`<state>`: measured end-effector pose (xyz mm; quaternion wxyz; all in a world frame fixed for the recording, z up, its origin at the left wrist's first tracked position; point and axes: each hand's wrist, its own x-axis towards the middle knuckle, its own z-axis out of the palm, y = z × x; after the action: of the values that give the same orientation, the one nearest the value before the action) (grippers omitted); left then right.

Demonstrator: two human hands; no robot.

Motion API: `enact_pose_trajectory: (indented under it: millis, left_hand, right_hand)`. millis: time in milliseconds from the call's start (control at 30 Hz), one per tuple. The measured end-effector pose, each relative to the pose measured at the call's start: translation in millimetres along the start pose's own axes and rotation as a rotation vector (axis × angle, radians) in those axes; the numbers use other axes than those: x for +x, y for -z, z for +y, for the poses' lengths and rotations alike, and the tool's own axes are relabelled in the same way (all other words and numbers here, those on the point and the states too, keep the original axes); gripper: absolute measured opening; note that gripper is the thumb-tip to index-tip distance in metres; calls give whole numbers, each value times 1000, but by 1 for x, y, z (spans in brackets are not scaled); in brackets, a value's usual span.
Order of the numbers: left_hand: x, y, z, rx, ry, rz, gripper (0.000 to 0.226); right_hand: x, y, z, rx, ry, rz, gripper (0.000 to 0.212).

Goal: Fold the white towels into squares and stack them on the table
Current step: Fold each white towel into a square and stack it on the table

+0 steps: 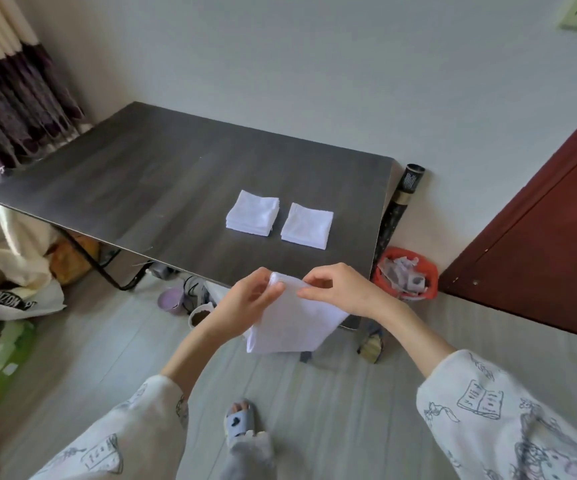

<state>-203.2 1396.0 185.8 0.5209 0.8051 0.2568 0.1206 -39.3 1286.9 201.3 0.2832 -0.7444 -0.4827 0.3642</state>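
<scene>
i find the dark table (134, 188) open across its left and far parts. two stacks of folded towels, the left stack (253, 217) and the right stack (307, 226), sit just beside each other toward the right. a black tube (401, 206) and a red bin (406, 277) block the right edge.

You face a pale wall (315, 64); curtains (13, 98) hang far left, a dark red door (540, 254) stands right, above grey plank floor (315, 410).

A home, a lived-in room — curtain (10, 98) at upper left, dark folding table (162, 188) mid-frame, slippers (240, 424) on feet at bottom centre, red waste bin (406, 277) right of centre, brown door (550, 244) at right.
</scene>
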Motion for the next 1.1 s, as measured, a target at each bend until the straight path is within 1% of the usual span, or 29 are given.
enact_pose_trajectory:
  millis: [67,133,200,267,367,433,467,500,567,633,733,867,933,1100]
  left_hand:
    - [34,24,-12,-81,25,-77,26]
    - [66,46,-24,-141,53,-119,28]
    - [101,63,-31,-215,125,-154,28]
    - [131,71,-37,-290,181,-189,27]
    - [175,73,-49,-388,215,-267,32]
    - [203,70,-56,-387,262,-321,38]
    - [218,68,-60,-365,278,-341,39]
    - [233,65,-64,-333,291,-346,39]
    - [264,57,-72,-251,314,-312,37]
    - [293,49,-81,-165,352,-265,37]
    - [331,33,-99,-101,423,-261,39]
    - [371,12,-118,-51,504,-286,36]
    - [385,5,-125,-16,516,-278,31]
    - [405,-4,-141,87,528,-278,31]
  right_hand:
    - [35,6,0,114,-65,3,15]
    - [65,13,3,217,-140,19,16]
    - [91,19,11,325,-212,40,21]
    - [111,21,24,497,-289,48,25]
    - [137,20,42,849,-357,69,36]
    - [155,20,56,1011,-402,94,40]
    - [164,22,63,1043,-423,117,39]
    - [173,26,70,1048,-443,147,36]
    - [193,36,82,979,-484,216,30]
    - [212,49,94,840,-523,273,28]
    - [239,66,111,676,-548,332,25]
    - [268,77,137,600,-599,354,22]
    - [279,79,149,571,-642,368,21]
    - [301,81,168,506,-696,369,21]
